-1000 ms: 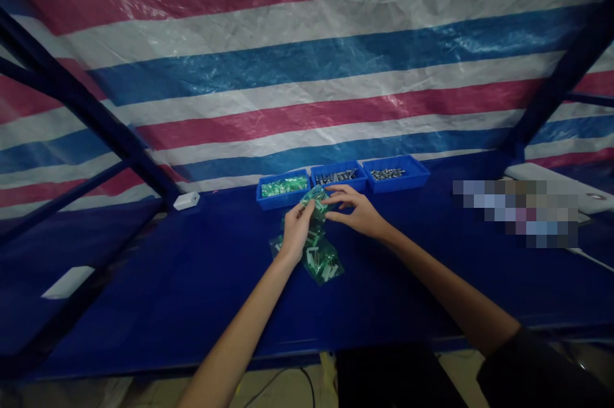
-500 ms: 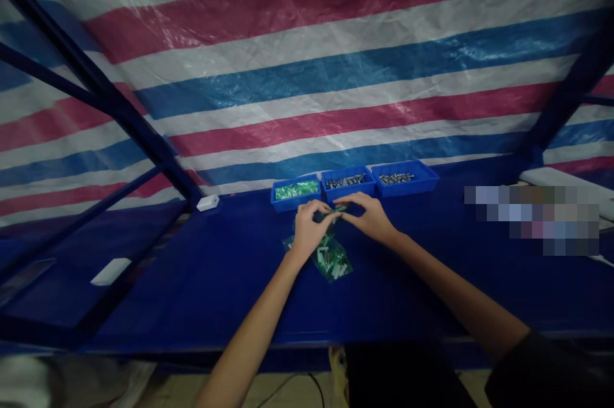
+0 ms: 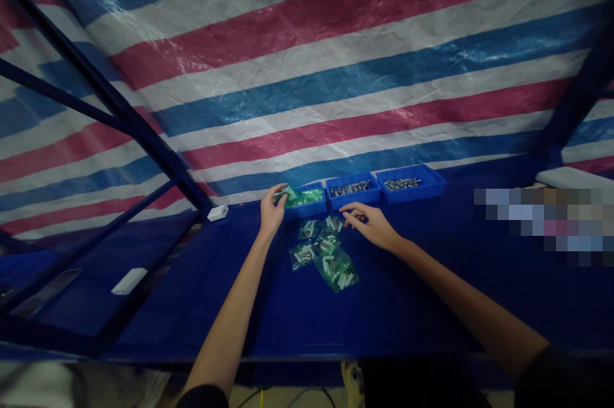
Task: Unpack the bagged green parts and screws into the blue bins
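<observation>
My left hand is at the left end of the left blue bin, thumb and fingers closed on a small green plastic bag. More green bags fill that bin. My right hand hovers over the table with fingers loosely bent and apart, its fingertips close beside a filled green bag. Several such bags, with white and metal pieces inside, lie in a loose cluster, among them one nearest me and one on the left.
A middle blue bin holds dark metal parts; a right blue bin holds small silvery parts. White boxes sit to the left by the frame bars. Striped sheeting hangs behind the blue table.
My left hand has moved from the filled bags up to the left bin and taken a green bag. My right hand has let go of the bag it was handling, which lies on the table.
</observation>
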